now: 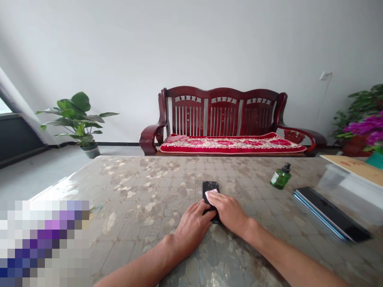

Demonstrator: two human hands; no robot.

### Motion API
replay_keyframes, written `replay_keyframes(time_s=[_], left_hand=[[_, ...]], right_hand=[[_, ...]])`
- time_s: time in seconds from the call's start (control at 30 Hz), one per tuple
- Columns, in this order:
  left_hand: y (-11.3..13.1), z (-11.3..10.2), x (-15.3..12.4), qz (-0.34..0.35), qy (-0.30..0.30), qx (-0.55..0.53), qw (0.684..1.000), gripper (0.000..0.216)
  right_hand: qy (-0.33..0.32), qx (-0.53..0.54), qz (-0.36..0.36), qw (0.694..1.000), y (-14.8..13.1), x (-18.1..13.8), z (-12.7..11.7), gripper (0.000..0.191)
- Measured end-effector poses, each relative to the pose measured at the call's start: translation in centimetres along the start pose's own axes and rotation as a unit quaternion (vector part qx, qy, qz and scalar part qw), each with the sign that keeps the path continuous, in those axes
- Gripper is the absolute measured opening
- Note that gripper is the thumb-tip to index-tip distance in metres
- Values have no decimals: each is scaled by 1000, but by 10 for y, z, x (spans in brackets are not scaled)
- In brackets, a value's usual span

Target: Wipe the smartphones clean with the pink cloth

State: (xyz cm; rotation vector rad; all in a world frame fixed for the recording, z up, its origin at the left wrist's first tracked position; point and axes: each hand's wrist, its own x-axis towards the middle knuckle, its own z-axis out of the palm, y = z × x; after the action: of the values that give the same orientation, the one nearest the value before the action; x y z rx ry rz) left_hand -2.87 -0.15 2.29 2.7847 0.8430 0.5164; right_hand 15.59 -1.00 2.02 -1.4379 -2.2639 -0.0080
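A black smartphone (211, 185) lies flat on the patterned table cover, its long side pointing away from me. From the left, my left hand (193, 224) grips its lower part, with fingers bent over the edge and the screen. My right hand (229, 210) pinches a small pale pink cloth (210, 193) and presses it on the upper half of the screen. Both hands partly hide the phone, and the right fingers cover much of the cloth.
The table (143, 179) also bears a green pump bottle (280, 177), a stack of flat dark devices (332, 213) and a clear plastic box (353, 189) at the right. Behind the table stands a red wooden bench (224, 105). A potted plant (89, 150) is at the left.
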Motion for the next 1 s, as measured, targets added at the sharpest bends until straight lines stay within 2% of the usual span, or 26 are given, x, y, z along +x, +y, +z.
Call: replay_keyframes(time_s=[0.13, 0.43, 0.63, 0.77, 0.9, 1.0], left_hand=[[0, 0, 0, -3, -3, -8, 1000, 34], [-1, 2, -3, -8, 0, 10, 1000, 34], [-1, 3, -3, -15, 8, -10, 1000, 36], [0, 2, -2, -22, -1, -11, 1000, 35], [1, 2, -2, -28, -8, -6, 1000, 37], [1, 3, -3, -29, -13, -4, 999, 38]], right_hand=[[3, 17, -9, 1000, 3, 0, -1, 45], [5, 12, 30, 999, 23, 43, 11, 46], [-1, -25, 23, 999, 12, 19, 6, 39], [-1, -87, 0, 996, 8, 1, 9, 42], [-4, -76, 3, 997, 17, 4, 14, 45], [-9, -52, 31, 998, 25, 16, 14, 48]])
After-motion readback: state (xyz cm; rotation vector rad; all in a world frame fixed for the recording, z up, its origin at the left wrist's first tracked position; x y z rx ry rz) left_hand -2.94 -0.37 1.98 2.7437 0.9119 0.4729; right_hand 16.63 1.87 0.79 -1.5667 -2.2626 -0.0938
